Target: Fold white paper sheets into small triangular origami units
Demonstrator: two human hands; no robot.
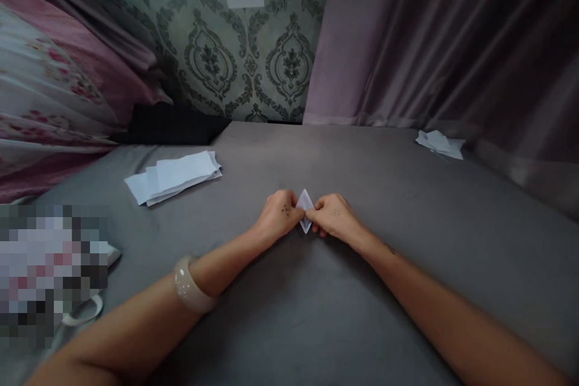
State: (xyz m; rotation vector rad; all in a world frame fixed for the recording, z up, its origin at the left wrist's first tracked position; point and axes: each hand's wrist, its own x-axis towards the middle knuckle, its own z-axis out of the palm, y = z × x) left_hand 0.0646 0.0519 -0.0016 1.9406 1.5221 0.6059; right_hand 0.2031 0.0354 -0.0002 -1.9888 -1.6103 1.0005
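A small piece of folded white paper [305,199], diamond-shaped with a crease down its middle, is held upright between my two hands just over the grey sheet [289,289]. My left hand [281,212] pinches its left side, the thumb pressed near the centre. On the opposite side my right hand [335,215] grips the paper, its thumb also at the middle and the other fingers curled behind. Both thumb tips nearly meet on the crease. The fingers behind the paper are partly hidden. A pale bangle [192,289] circles my left wrist.
A stack of white paper sheets [181,175] lies to the left. More paper pieces [440,144] rest at the far right by the curtain [407,42]. Black cloth [176,125] lies at the back left. A blurred-out item [45,271] sits at the left edge.
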